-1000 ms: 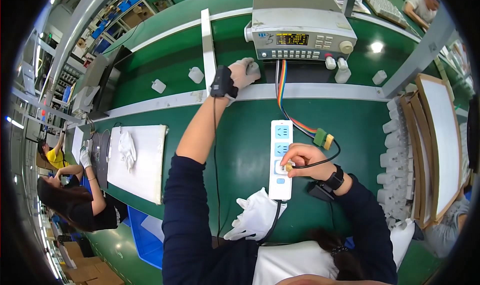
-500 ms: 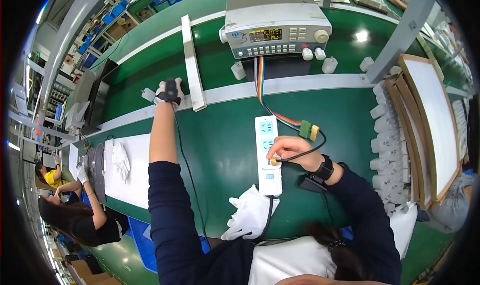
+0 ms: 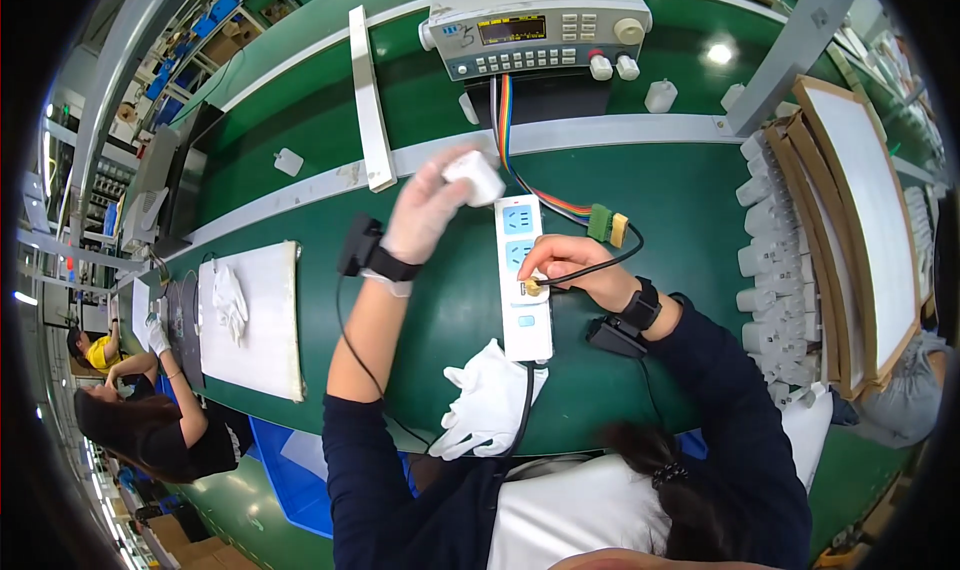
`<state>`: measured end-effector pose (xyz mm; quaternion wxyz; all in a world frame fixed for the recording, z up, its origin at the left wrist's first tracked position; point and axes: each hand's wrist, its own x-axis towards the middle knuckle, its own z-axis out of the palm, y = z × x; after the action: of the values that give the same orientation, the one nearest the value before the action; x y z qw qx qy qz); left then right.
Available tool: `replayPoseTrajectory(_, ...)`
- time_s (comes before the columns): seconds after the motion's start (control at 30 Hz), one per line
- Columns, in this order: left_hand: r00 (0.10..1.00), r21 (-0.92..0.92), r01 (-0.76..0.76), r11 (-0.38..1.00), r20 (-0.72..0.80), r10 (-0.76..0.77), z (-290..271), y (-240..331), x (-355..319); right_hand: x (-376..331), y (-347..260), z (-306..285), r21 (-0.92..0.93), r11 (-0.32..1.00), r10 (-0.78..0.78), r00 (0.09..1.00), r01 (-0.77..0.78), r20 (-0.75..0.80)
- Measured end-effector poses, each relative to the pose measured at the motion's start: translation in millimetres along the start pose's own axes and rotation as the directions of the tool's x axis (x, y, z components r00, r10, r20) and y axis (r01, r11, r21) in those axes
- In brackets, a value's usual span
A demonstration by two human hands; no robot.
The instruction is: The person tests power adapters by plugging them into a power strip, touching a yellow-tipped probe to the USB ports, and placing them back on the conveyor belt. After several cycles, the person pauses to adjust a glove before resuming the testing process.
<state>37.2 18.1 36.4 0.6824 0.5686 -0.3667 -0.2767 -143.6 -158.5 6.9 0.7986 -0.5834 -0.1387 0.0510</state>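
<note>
My left hand point(image 3: 428, 210), in a thin pale glove, grips a white power adapter point(image 3: 475, 178) just above the far end of a white power strip point(image 3: 527, 345). The hand is slightly blurred. My right hand point(image 3: 592, 270) pinches a yellow-tipped plug point(image 3: 531, 286) on a black cable, at a white block seated in the strip's third position; whether the plug is fully in cannot be seen. The cable loops back to a green connector point(image 3: 599, 222) with rainbow wires. Near the strip's lower end lies a white glove point(image 3: 482, 402).
A grey bench instrument point(image 3: 535, 30) stands at the back. Several white adapters point(image 3: 768, 260) line the right side beside cardboard-edged panels point(image 3: 865, 250). A metal bar point(image 3: 370, 100) crosses the bench. On the left are a white board point(image 3: 265, 340) and a co-worker point(image 3: 160, 420).
My left hand has come from the far left toward the power strip, now with a white adapter in it. My right hand stays at the plug. The instrument's display reads differently, and the view has shifted slightly.
</note>
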Motion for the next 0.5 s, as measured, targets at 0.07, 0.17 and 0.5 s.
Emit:
replayPoseTrajectory(0.07, 0.997, 0.004, 0.063, 0.998, 0.032, -0.063, 22.8, -4.5, -3.2, 1.2, 0.0, 2.4, 0.002, 1.0, 0.002, 1.0, -0.002, -0.01)
replayPoseTrajectory(0.17, 0.999, 0.162, 0.035, 0.986, 0.014, -0.037, 35.2, -11.4, -9.4, 0.0, -2.2, 3.9, 0.017, 1.0, 0.001, 1.0, -0.001, -0.001)
replayPoseTrajectory(0.5, 0.966, 0.606, -0.257, 0.753, 0.173, 0.191, 39.8, -8.6, -20.1, 0.3, 0.9, 2.8, -0.108, 0.979, -0.17, 0.984, 0.175, 0.05)
